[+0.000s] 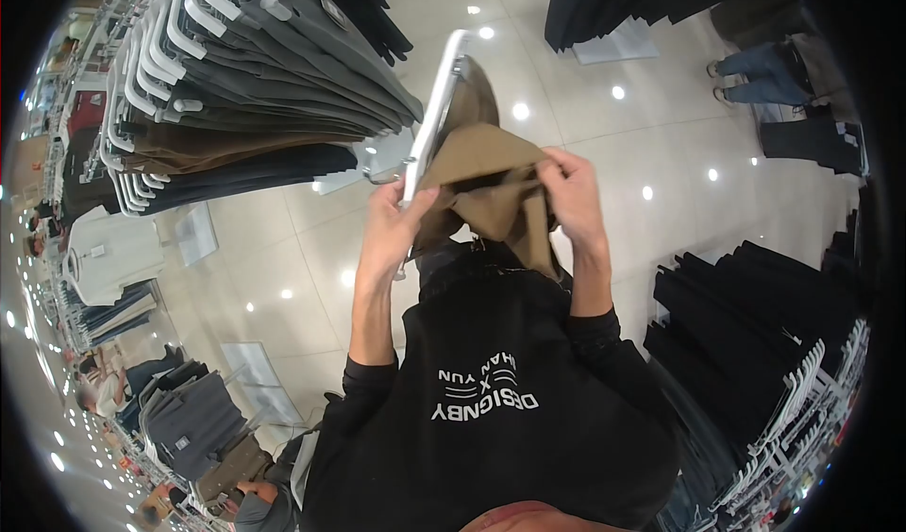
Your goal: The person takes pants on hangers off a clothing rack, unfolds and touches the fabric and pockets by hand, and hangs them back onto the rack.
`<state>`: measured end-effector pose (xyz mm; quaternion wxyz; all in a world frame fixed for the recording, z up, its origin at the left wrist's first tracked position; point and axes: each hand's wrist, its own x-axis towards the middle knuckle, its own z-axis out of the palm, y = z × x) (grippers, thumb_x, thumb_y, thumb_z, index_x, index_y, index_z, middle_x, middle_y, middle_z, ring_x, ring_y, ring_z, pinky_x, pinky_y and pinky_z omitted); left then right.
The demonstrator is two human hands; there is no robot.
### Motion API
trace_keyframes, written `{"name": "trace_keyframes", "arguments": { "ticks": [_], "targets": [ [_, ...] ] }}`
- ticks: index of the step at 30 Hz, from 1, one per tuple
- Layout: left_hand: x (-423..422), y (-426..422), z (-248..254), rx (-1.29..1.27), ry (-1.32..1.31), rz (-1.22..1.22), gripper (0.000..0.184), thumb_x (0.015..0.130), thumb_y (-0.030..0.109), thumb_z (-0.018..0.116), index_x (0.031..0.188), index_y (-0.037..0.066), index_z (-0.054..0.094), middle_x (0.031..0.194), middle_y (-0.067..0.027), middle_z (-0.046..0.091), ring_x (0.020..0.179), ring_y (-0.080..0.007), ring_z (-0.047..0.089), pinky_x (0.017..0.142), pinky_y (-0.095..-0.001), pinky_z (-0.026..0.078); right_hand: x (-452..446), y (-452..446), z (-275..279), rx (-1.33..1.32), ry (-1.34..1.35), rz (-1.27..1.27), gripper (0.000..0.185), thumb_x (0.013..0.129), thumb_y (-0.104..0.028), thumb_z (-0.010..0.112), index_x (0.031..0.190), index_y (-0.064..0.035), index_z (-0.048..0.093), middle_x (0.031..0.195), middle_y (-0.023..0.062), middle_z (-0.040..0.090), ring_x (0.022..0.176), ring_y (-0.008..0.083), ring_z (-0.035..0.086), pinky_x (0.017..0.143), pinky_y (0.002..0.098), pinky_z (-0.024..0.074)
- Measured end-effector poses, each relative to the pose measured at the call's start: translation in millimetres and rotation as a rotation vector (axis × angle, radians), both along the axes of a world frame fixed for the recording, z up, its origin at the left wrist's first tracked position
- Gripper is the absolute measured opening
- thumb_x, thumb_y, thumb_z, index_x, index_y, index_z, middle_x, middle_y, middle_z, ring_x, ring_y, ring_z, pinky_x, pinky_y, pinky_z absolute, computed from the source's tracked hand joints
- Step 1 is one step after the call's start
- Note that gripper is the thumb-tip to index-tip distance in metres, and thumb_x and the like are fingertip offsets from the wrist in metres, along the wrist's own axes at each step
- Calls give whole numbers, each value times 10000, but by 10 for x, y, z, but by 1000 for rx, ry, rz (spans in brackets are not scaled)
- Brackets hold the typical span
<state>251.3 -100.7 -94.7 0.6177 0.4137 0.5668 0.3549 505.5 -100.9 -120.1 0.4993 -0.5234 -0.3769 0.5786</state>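
In front of my chest hangs a tan garment (486, 154), bunched and folded, beside a long white hanger (436, 107) that stands tilted upward. My left hand (385, 225) is closed round the lower part of the hanger, its thumb against the edge of the cloth. On the other side, my right hand (574, 192) pinches the garment's right edge between thumb and fingers. The lower folds of the cloth hang between my two wrists, and part of the garment is hidden behind the hanger.
Dark and brown trousers (311, 69) hang on white hangers at the upper left. Black trousers (755, 324) hang at the right. A light top (113, 253) is at the left. People stand at the lower left and far upper right on the tiled floor (661, 154).
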Motion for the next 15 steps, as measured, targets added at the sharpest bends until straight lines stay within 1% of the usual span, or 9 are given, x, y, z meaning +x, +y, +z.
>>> {"name": "trace_keyframes", "arguments": {
  "ticks": [1, 2, 3, 5, 8, 11, 12, 13, 15],
  "targets": [
    [-60, -1, -41, -84, -12, 50, 212, 960, 71, 673, 1153, 2, 618, 767, 53, 563, 590, 1, 455, 501, -197, 325, 106, 15, 24, -20, 37, -6, 203, 987, -44, 564, 1070, 71, 709, 901, 22, 718, 818, 64, 617, 732, 247, 511],
    [-59, -2, -65, -65, -39, 52, 177, 970, 63, 657, 1134, 21, 606, 741, 67, 524, 554, 8, 407, 472, -198, 282, 199, 27, 28, -39, 74, -13, 221, 984, -23, 566, 1120, 71, 713, 934, 46, 735, 852, 72, 651, 780, 239, 527],
    [-41, 7, -47, -45, -67, 53, 144, 979, 55, 641, 1114, 39, 594, 714, 82, 484, 518, 14, 358, 444, -198, 240, 240, 24, 6, -33, 83, -23, 212, 970, -3, 586, 1129, 66, 710, 948, 54, 743, 842, 74, 664, 805, 237, 531],
    [-15, 18, -50, -46, -108, 59, 75, 1010, 56, 607, 1062, 72, 555, 689, 93, 413, 478, 19, 276, 410, -207, 170, 218, 20, -29, 13, 58, -15, 212, 969, -10, 593, 1131, 62, 709, 934, 45, 742, 826, 72, 661, 794, 237, 531],
    [-17, 29, -70, -50, -181, 87, 104, 1032, 106, 615, 1115, 61, 572, 724, 69, 503, 514, 12, 413, 420, -192, 292, 136, 7, 40, 58, 6, 31, 198, 965, -27, 616, 1118, 49, 717, 902, 26, 734, 794, 67, 648, 766, 232, 524],
    [38, 36, -125, -80, -175, 204, 188, 1025, 175, 659, 1118, 24, 594, 793, 58, 553, 580, -6, 433, 498, -199, 308, 131, -8, 66, 24, -81, 200, 167, 960, -63, 656, 1073, 34, 733, 864, 5, 713, 773, 56, 625, 738, 223, 507],
    [59, 47, -151, -61, -140, 208, 205, 1026, 199, 663, 1103, 17, 609, 809, 57, 566, 626, -8, 452, 543, -200, 336, 125, -12, 80, 1, -115, 273, 158, 959, -78, 671, 1053, 29, 739, 852, -2, 704, 769, 52, 616, 730, 220, 500],
    [79, 62, -178, -43, -105, 212, 226, 1027, 224, 667, 1088, 10, 624, 825, 56, 580, 672, -10, 470, 589, -202, 363, 79, -19, 121, 14, -162, 299, 246, 988, -200, 693, 849, 2, 712, 734, -35, 622, 686, 36, 563, 643, 212, 471],
    [74, 58, -177, -40, -86, 208, 257, 1029, 257, 670, 1051, 2, 647, 849, 56, 597, 750, -13, 490, 671, -206, 397, 48, -11, 176, -104, -85, 349, 373, 1009, -283, 676, 734, -36, 631, 670, -56, 545, 629, 28, 510, 579, 211, 444]
  ]
}}
